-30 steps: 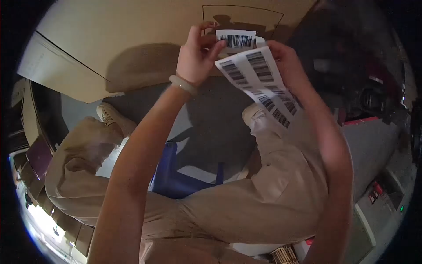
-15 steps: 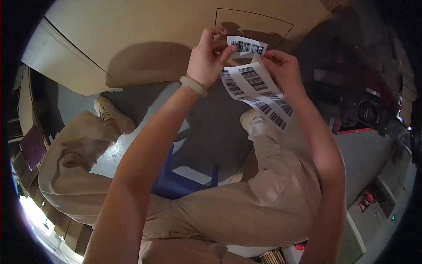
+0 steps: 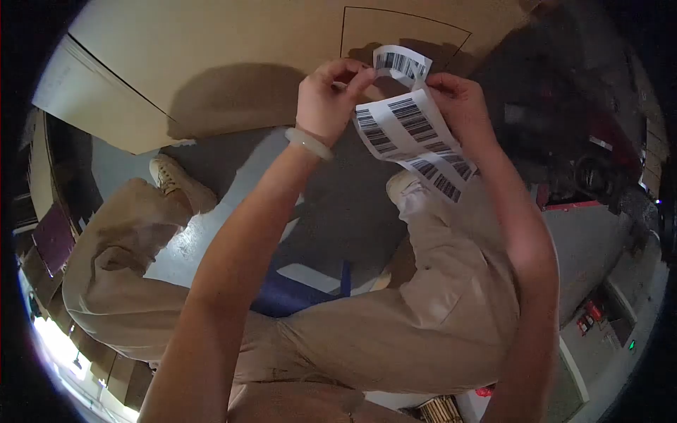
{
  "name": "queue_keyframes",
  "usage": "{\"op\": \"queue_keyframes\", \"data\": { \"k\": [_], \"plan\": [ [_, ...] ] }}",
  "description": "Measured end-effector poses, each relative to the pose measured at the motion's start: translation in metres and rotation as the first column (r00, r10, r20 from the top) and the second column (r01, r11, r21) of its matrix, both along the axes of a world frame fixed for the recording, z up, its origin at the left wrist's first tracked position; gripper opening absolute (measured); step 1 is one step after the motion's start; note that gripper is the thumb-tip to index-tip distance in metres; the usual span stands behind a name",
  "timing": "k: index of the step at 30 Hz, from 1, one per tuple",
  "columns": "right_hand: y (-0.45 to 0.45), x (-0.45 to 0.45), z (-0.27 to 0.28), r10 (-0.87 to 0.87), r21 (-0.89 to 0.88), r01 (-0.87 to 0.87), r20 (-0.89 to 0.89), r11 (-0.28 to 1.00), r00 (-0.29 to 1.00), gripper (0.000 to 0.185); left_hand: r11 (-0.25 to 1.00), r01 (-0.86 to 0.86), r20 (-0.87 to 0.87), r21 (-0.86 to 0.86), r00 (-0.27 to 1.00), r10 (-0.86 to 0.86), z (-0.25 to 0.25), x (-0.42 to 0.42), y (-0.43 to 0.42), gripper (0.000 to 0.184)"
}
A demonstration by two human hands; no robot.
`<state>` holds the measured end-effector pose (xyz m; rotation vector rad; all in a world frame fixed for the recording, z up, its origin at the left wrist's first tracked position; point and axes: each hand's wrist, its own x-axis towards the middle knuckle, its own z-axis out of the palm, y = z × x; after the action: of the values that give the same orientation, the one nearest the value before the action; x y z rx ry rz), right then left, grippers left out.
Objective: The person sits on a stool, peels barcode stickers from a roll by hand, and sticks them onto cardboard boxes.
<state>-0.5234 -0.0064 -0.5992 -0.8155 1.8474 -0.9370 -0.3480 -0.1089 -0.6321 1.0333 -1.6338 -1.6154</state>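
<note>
Left hand [image 3: 328,102] is pinching a barcode label [image 3: 399,65], now curling more, seemingly loosening; right hand [image 3: 465,111] is clamping the sheet [image 3: 397,121] between fingers.

At one o'clock, the labels [image 3: 413,120] are printed too finely to read. At twelve, the box [image 3: 261,42] is cut by the top edge. At seven, our legs [image 3: 402,328] hide part of the stool [image 3: 296,296].

Left hand [image 3: 326,100] and right hand [image 3: 463,107] pinch, 2 arms [image 3: 243,236] extended forward.
</note>
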Motion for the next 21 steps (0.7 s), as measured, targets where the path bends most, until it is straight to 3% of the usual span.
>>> {"op": "queue_keyframes", "data": {
  "k": [4,8,11,14,16,21],
  "plan": [
    [-0.001,0.002,0.003,-0.011,-0.008,0.011,-0.010,1.000,1.000,0.016,1.000,0.008,0.105,-0.003,0.994,-0.007,0.008,-0.006,-0.006,0.018],
    [-0.002,-0.004,0.001,0.008,-0.058,-0.006,0.046,0.998,0.999,0.015,0.992,0.010,0.041,0.129,0.999,-0.015,-0.002,-0.009,-0.006,0.018],
    [-0.006,-0.004,0.000,-0.029,-0.048,0.031,0.046,0.998,0.999,0.016,0.995,-0.016,-0.041,0.098,0.999,0.020,0.003,-0.015,-0.006,0.015],
    [-0.010,-0.005,-0.002,-0.043,-0.030,0.043,0.008,0.999,0.999,0.018,0.994,-0.033,-0.018,0.101,0.999,0.035,0.003,-0.018,-0.006,0.017],
    [-0.011,-0.008,-0.007,-0.041,-0.016,0.040,-0.026,0.999,0.999,0.019,0.994,-0.105,-0.001,-0.019,0.995,0.105,-0.005,-0.022,-0.009,0.018],
    [-0.012,-0.009,-0.002,-0.094,-0.027,0.094,-0.014,0.995,0.995,0.029,0.989,-0.124,0.071,-0.086,0.989,0.130,-0.015,-0.030,-0.009,0.020]
  ]
}}
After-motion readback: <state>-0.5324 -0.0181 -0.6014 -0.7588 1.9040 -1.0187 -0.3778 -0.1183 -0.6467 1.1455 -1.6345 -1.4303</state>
